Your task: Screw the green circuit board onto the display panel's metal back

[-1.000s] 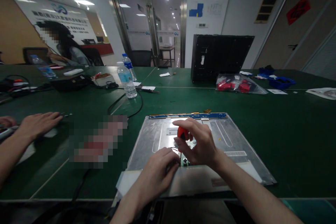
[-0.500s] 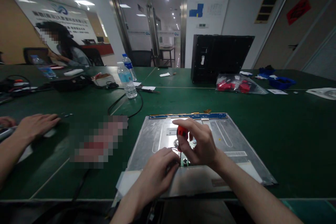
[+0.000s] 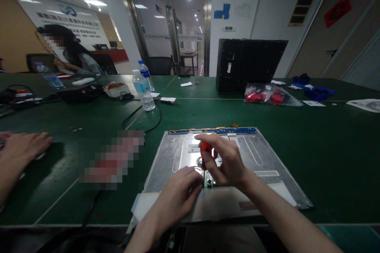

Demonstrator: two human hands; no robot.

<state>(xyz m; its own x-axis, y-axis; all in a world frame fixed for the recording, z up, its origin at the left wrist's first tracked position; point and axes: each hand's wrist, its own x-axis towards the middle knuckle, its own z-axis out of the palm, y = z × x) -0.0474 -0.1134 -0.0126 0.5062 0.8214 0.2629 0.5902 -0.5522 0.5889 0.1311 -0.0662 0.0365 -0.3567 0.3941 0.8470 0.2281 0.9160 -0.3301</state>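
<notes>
A flat silvery panel (image 3: 255,154) lies in front of me, with a blue circuit strip (image 3: 190,131) along its far edge. My right hand (image 3: 227,160) grips a small screwdriver (image 3: 205,151) with a red and black handle, held upright. Its shaft points down at a small green board (image 3: 209,182) near the panel's middle. My left hand (image 3: 182,189) rests on the panel left of the shaft, fingers bent together at the board's edge; whatever they pinch is hidden.
Two water bottles (image 3: 144,91) stand beyond the panel at the left. A black monitor-like case (image 3: 251,65) and a bag of red items (image 3: 264,95) are at the back. Another person's hand (image 3: 25,146) is at the far left; a seated person (image 3: 74,49) is behind.
The screwdriver handle has turned slightly in my right hand. At the far left, the other person's hand has moved left. My left hand has stayed in place.
</notes>
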